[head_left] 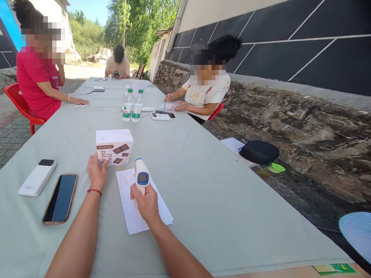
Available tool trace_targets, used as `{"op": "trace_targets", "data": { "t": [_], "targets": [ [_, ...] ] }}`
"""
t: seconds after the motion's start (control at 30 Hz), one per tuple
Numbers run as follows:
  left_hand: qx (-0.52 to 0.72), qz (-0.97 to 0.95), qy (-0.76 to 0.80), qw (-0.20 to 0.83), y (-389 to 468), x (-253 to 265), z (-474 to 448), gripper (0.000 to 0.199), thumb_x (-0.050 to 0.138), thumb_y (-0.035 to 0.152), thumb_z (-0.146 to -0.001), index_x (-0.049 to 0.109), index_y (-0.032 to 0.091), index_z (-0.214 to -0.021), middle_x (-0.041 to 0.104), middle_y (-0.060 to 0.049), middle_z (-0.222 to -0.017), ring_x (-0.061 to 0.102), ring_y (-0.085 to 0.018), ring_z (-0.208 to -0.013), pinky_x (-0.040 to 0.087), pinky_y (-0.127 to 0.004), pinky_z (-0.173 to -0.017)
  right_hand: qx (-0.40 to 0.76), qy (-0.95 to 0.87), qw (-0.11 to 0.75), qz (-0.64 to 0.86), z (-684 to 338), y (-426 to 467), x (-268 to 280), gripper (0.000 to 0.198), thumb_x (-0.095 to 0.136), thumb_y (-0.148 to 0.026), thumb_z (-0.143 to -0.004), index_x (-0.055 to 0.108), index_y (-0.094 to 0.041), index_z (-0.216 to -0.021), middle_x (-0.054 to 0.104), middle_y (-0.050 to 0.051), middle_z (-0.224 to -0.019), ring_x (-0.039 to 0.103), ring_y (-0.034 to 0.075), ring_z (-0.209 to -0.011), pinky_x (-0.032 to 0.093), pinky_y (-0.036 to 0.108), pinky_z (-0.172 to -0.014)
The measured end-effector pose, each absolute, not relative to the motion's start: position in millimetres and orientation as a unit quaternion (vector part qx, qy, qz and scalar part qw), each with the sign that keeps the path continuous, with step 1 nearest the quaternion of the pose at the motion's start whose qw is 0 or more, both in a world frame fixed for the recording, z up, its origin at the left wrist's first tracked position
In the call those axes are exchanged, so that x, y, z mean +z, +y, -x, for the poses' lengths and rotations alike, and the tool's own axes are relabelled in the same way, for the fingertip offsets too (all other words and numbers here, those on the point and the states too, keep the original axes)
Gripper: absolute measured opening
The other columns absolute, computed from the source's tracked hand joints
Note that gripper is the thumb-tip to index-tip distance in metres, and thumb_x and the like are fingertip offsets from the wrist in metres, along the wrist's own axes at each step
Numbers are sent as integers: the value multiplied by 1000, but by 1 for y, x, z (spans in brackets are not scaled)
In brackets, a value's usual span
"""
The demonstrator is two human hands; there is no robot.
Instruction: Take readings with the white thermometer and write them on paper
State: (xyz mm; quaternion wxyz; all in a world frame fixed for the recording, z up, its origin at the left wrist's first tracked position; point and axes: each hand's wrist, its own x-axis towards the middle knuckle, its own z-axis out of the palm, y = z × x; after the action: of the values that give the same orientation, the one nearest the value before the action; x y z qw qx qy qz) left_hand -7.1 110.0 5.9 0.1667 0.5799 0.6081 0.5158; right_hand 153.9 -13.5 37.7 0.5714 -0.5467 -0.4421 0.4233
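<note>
My left hand [97,172] grips the lower left side of a white snack box [114,148], its thumb on the front face. Brown squares and the words "Super Meal" are printed on that box. Wrapped around the handle of a white infrared thermometer [141,170] are the fingers of my right hand [147,202]. The thermometer's small screen faces me and its blue-rimmed front end points away. Under my right hand lies a sheet of paper [129,216] with rows of writing. A smartphone [60,199] and a white power bank [37,177] rest left of my left forearm.
Water bottles [137,106] stand mid-table on the grey-green tablecloth [232,216]. Beyond them are another power bank [160,116] and a dark phone [165,113]. Several people sit around the table. A black case [259,151] sits past the right edge, near a stone wall.
</note>
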Motion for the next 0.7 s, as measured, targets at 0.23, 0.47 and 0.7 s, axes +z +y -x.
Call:
{"op": "trace_targets", "data": {
  "t": [0.23,0.47,0.7],
  "targets": [
    [478,-515,687,186,97,16,2,28,60,37,-77,41,21,-63,46,5,-62,45,-12,-60,40,-26,-63,418,-438,564,561,-153,-14,41,25,58,-42,-72,58,-20,-83,53,-4,-57,53,15,-57,48,28,-56],
    [329,-639,675,169,76,21,-11,30,52,36,-84,43,22,-59,52,1,-60,48,-15,-60,34,-27,-57,390,-455,541,590,-163,-8,39,26,56,-45,-71,60,-20,-79,56,-3,-57,55,17,-59,47,29,-60],
    [144,-741,646,108,73,17,-16,39,62,37,-81,61,18,-114,58,-14,-117,53,-30,-108,40,-41,-91,235,-515,349,747,-223,11,39,35,53,-43,-77,62,-23,-104,67,3,-86,59,21,-75,42,30,-65]
  ]
}}
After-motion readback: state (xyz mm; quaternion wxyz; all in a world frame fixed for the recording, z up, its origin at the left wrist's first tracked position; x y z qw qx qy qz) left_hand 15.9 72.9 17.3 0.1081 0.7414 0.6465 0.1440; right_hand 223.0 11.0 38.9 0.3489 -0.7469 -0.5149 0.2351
